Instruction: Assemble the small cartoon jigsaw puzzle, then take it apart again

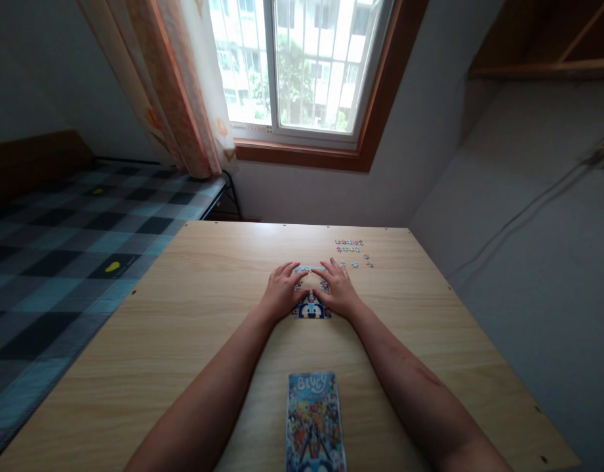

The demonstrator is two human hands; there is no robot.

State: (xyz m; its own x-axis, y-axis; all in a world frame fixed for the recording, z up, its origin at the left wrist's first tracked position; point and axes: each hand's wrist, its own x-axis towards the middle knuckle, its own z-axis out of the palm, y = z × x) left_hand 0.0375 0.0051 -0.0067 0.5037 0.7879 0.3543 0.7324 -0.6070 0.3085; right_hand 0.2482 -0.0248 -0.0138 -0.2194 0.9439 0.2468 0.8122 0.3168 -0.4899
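A partly assembled jigsaw puzzle (311, 311) lies flat on the wooden table. Its lower part shows a blue dog-like cartoon face, and bare tabletop shows through its middle. My left hand (282, 292) rests over the puzzle's left side, fingers apart and curved, the thumb pointing inward. Mirroring it, my right hand (338, 288) covers the right side with its fingers spread. Both hands seem to touch the puzzle's edges, and they hide parts of it. No loose piece shows in either hand.
Loose jigsaw pieces (349, 243) lie in short rows and singly beyond my right hand. A Bluey puzzle box (315, 419) lies nearer to me on the table (193, 314). A bed (85, 223) stands at the left, a window (311, 72) ahead.
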